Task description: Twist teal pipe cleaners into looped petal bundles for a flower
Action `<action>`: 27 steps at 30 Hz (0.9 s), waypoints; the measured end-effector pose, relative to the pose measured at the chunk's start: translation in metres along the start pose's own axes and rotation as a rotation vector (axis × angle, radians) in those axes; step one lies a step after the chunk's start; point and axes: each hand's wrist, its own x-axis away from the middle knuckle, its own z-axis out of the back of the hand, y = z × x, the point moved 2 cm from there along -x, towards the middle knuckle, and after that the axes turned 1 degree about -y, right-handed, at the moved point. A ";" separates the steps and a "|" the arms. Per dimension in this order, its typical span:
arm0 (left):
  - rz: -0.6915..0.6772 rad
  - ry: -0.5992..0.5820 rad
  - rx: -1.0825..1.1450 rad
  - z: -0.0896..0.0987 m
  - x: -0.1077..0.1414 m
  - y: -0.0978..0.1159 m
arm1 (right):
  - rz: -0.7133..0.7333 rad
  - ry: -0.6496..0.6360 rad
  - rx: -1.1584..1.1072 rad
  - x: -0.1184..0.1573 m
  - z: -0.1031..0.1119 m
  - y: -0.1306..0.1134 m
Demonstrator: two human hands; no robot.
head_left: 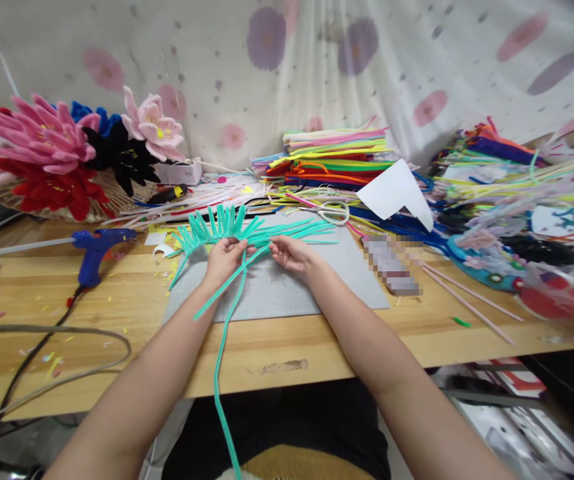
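A: Here's the teal pipe-cleaner fringe [261, 233], over the grey mat [317, 287] on the table [287, 343]! Left hand [225, 261] closed in a pinch at its bunched base; right hand [291, 255] curled, fingertips apparently nipping a slanting teal stem [221, 292].

B: Handling?

A: Feather-light, I'd say: fuzzy, hardly slippery, probably wire-cored, so it bends and stays bent. Take the base; the loops could squash.

B: The count, then! Two hands, one fringe, one mat, one blue glue gun [91, 257], one pair of scissors [323, 212], two pink stems [471, 291] to the right, one long teal stem [217, 373] dropping past the table's edge. Fringe strands? Too overlapped to number!
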 end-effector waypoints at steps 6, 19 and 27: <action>-0.006 -0.128 -0.017 -0.002 0.006 0.000 | -0.041 -0.006 -0.151 0.001 0.002 0.002; -0.020 0.008 -0.011 0.000 0.005 0.004 | 0.593 -0.124 0.545 0.010 0.005 -0.001; 0.060 -0.052 -0.087 0.002 0.006 0.001 | 0.809 -0.002 0.983 0.014 0.010 -0.007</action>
